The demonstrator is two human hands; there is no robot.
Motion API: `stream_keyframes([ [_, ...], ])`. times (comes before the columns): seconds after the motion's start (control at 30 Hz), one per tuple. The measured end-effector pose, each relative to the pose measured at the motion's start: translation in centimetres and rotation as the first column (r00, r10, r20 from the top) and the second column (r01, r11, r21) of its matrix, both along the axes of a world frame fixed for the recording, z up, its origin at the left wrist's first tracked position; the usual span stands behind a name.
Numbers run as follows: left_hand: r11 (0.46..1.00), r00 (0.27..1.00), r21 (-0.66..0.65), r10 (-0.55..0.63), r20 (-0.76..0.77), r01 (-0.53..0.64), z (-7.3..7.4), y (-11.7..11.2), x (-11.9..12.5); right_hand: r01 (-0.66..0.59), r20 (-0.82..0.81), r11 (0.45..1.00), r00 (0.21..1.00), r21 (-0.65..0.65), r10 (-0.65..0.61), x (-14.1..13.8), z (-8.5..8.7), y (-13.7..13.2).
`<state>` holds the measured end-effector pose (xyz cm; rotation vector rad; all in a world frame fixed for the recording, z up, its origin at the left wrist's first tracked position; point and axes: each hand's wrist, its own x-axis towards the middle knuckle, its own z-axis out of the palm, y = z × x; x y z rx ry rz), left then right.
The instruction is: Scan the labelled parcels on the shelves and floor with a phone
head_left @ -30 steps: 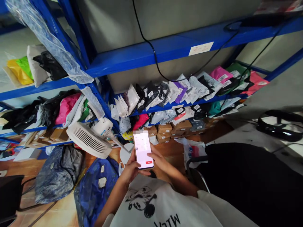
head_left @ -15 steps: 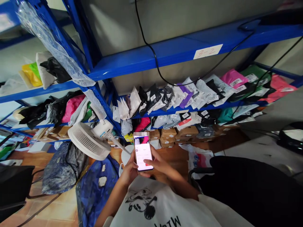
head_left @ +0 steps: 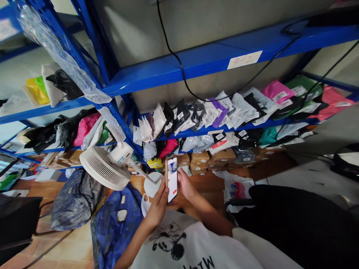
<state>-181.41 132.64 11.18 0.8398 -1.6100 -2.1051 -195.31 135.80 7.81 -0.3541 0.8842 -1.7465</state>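
I hold a smartphone (head_left: 172,179) upright in front of my chest, its lit screen turned to the right so I see it nearly edge-on. My left hand (head_left: 158,203) grips it from below and behind, fingers wrapped round its left edge. My right hand (head_left: 185,184) rests against the screen side, fingers curled on the phone. Behind the phone, a blue metal shelf rack (head_left: 202,61) carries rows of labelled parcel bags (head_left: 213,110).
A white fan (head_left: 104,169) lies tilted at the rack's foot on the left. Blue and grey sacks (head_left: 114,220) sit on the wooden floor. Cardboard boxes (head_left: 215,157) line the lowest level. A black chair (head_left: 294,220) stands on my right. A black cable (head_left: 179,63) hangs down.
The phone has turned from facing me to nearly edge-on, screen toward the right. Both hands stayed on it and rose slightly. The view has shifted a little.
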Motion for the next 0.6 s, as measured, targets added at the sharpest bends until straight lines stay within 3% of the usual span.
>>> stream_keyframes([
  [0.07, 0.97, 0.997, -0.235, -0.045, 0.068, 0.06, 0.7, 0.7, -0.1, -0.08, 0.077, 0.991, 0.993, -0.103, 0.088, 0.0, 0.3, 0.2],
  [0.13, 0.888, 0.99, -0.441, -0.1, 0.096, 0.133, 1.4, 1.1, -0.2, -0.093, 0.102, 0.981, 0.988, -0.172, 0.111, -0.1, 0.4, 0.4],
  [0.2, 0.842, 0.989, -0.519, -0.113, 0.1, 0.149, 1.9, 1.2, -0.4, -0.085, 0.091, 0.976, 0.99, -0.198, 0.105, -0.2, 0.5, 0.6],
  [0.37, 0.922, 0.991, -0.365, -0.103, 0.09, 0.129, 2.0, 1.3, -0.6, -0.054, 0.049, 0.979, 0.997, -0.196, 0.064, -0.3, 0.3, 0.5],
  [0.6, 0.991, 0.996, -0.126, -0.034, 0.077, 0.044, 0.2, 1.0, -0.9, 0.033, 0.065, 0.993, 0.998, -0.114, -0.026, -0.3, 0.7, 0.5],
])
